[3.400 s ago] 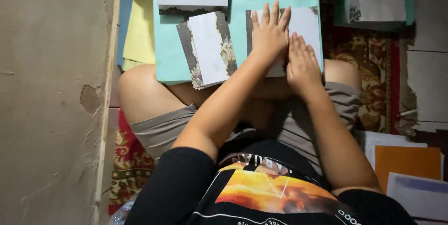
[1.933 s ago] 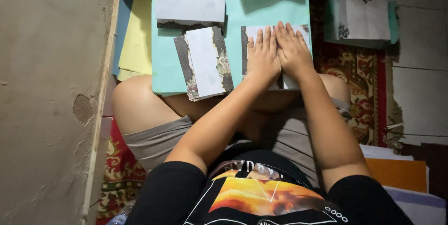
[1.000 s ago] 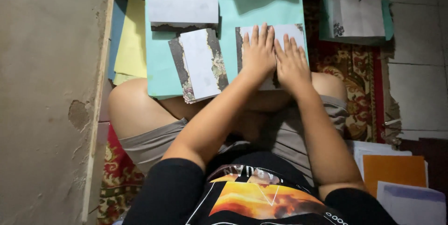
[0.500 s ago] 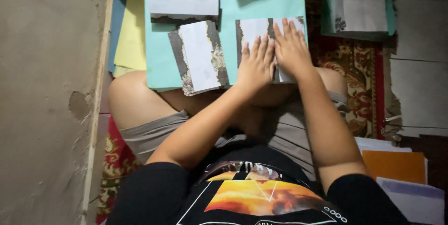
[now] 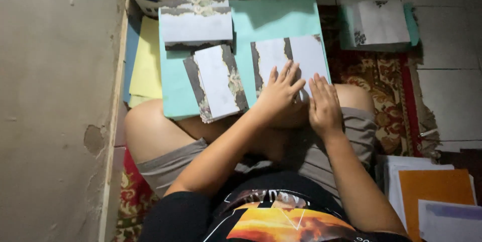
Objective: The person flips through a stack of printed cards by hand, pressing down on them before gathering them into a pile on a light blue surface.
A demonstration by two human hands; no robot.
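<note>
A person sits on a patterned rug (image 5: 386, 96) over a tiled floor (image 5: 447, 46), a bare wall (image 5: 55, 96) to the left. A teal sheet (image 5: 276, 21) lies over the lap. On it lie three white cards with torn dark edges. The left hand (image 5: 278, 99) and right hand (image 5: 324, 106) press flat, fingers spread, on the nearest card (image 5: 301, 56). A fourth card (image 5: 381, 21) lies apart on the floor.

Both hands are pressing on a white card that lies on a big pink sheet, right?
Not quite. The big sheet is light green-blue, not pink. The head view shows the left hand and the right hand both flat on the white card with dark torn-looking edges, which lies on that sheet.
</note>
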